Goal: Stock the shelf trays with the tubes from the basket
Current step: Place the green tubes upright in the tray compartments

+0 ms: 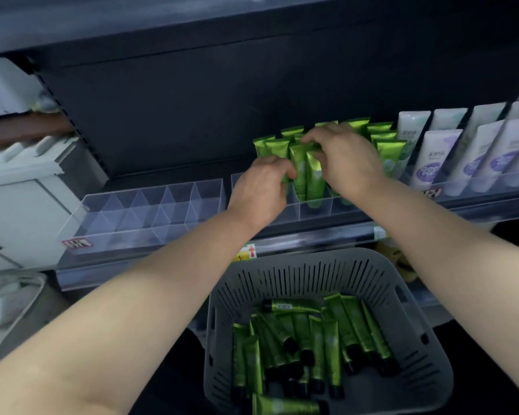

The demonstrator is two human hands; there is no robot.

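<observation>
Several green tubes with black caps (300, 342) lie loose in a grey slotted basket (426, 333) at the bottom centre. On the shelf above, a clear divided tray (315, 209) holds upright green tubes (384, 142). My left hand (258, 190) reaches into that tray and pinches a green tube (298, 175) near its left side. My right hand (345, 157) is over the same tubes, its fingers curled round the tops of the standing ones. Both hands hide part of the tray's middle rows.
A second clear divided tray (150, 211) with bare compartments stands on the shelf to the left. White and purple tubes (432, 157) fill the trays on the right. A dark shelf board runs overhead. White boxes (18, 187) sit at the far left.
</observation>
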